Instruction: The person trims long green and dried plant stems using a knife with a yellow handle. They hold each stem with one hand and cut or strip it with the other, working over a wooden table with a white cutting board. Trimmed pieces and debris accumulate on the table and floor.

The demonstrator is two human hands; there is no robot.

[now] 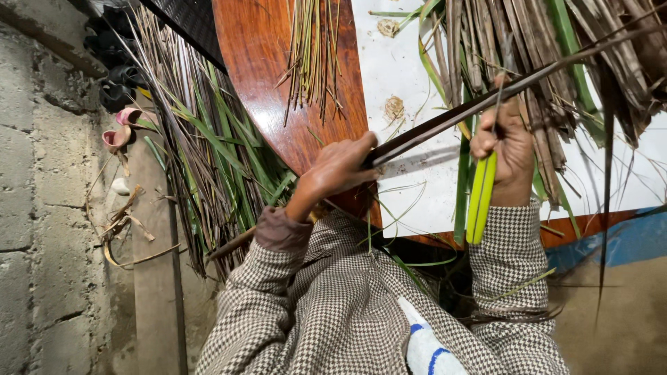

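Leaf strip [486, 103], long, dark: held slantwise over bench [410, 62] near front edge. Left hand [342, 167] pinches its lower end; right hand [506, 149] fisted round yellow-green knife handle [481, 198], blade at strip. Dry leaf pile [556, 48] at bench back-right corner; more leaves [201, 139] off left edge.

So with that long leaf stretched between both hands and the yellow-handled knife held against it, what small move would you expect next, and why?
Probably a short draw of the knife along the leaf strip. The left hand pinches the strip's near end, keeping it taut over the white sheet, while the right hand grips knife and strip together farther along. The blade itself is hidden, so this is a guess.
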